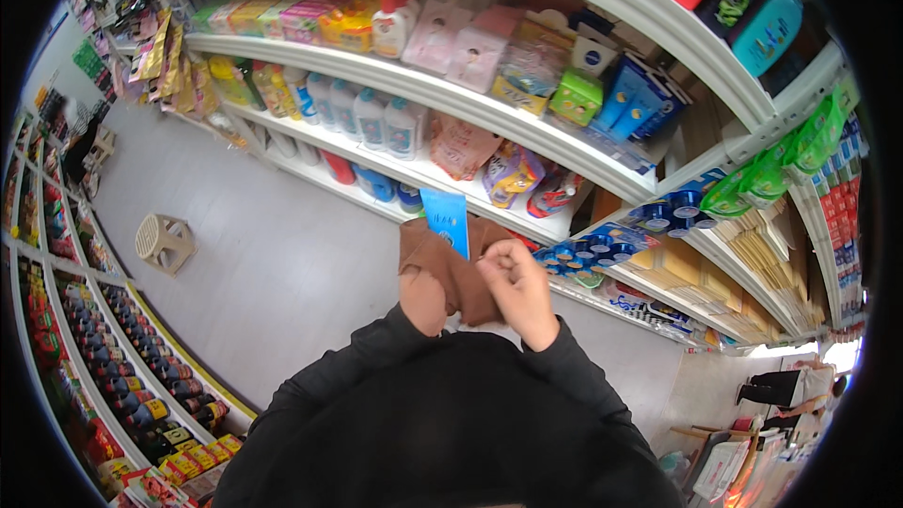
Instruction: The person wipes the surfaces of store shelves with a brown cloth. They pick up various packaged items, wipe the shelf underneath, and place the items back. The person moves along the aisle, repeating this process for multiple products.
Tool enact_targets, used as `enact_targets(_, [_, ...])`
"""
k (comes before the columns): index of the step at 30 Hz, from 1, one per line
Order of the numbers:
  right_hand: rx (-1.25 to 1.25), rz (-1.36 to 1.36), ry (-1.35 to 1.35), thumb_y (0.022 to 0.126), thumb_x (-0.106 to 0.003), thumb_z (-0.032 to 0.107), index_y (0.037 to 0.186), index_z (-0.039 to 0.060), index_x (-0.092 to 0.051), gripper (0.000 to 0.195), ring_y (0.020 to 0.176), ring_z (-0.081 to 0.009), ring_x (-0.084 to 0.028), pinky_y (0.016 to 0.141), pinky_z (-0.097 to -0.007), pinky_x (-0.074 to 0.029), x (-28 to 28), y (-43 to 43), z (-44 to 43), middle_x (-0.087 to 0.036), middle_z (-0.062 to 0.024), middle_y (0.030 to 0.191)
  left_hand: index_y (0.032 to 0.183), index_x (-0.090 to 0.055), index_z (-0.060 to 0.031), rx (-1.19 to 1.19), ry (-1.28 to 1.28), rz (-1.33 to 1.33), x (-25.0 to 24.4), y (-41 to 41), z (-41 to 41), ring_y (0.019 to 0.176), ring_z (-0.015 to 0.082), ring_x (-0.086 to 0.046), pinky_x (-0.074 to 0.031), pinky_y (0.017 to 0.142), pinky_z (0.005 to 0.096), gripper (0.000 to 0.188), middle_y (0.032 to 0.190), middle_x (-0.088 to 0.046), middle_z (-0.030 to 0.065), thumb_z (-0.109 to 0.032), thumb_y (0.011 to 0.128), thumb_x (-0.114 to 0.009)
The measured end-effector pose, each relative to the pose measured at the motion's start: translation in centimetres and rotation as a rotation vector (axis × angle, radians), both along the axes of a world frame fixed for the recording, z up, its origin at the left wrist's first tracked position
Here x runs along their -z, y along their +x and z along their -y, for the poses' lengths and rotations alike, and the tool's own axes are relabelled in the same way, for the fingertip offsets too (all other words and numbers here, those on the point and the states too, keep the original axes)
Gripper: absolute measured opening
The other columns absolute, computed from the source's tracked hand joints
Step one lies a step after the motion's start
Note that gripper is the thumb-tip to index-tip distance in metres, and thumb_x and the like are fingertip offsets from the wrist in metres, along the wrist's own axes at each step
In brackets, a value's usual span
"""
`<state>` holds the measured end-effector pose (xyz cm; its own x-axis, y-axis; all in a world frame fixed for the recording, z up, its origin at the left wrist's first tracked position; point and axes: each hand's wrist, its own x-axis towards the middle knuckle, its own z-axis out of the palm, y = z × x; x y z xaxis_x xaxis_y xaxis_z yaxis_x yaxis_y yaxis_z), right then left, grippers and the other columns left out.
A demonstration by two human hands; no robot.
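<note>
A brown cloth (469, 293) is bunched between my hands in front of my body. My left hand (423, 302) holds it from the left, its fingers hidden under the folds. Out of the cloth rises a flat blue squeeze tube (446, 215) with writing on it; its lower end is covered by the cloth. My right hand (520, 291) is at the cloth's right side, close to the tube's edge, with its fingers curled and the thumb near the fingertips. Blur hides whether those fingertips grip the cloth.
White shelves (416, 74) ahead carry boxes, pouches and several detergent bottles (370, 116). Blue hanging packs (592, 250) are just right of my hands. A beige plastic stool (166, 243) stands on the grey floor (282, 247). Bottled goods (134, 374) line the left shelves. People (790, 384) are at far right.
</note>
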<state>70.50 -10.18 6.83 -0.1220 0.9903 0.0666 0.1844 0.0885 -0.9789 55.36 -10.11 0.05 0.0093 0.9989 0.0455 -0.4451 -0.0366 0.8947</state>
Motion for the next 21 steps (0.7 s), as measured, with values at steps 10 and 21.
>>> enact_targets(10, [-0.134,0.102,0.11,0.083,-0.063,0.007,0.131,0.0018,-0.041,0.053,0.102,-0.032,-0.06,0.076,-0.0353,-0.049,1.4,3.9,0.1,-0.058,-0.0203,0.116,0.095,-0.058,-0.0003,-0.404,0.507,-0.885,-5.1,4.7,-2.0,0.086,0.0376,-0.055,-0.046,0.077,0.0388,0.02,0.094,-0.056,0.0179,0.002,0.075,-0.057])
enact_targets(21, [-0.37,-0.14,-0.457,0.086,-0.065,0.015,0.119,-0.0011,-0.051,0.039,0.07,-0.016,-0.061,0.058,-0.0283,-0.047,0.3,9.5,0.6,-0.062,-0.0088,0.086,0.11,-0.054,-0.0019,-0.123,-0.056,0.132,-6.6,10.5,0.7,0.094,0.0265,-0.056,-0.046,0.083,0.034,0.03,0.104,-0.058,0.0097,0.001,0.08,-0.057])
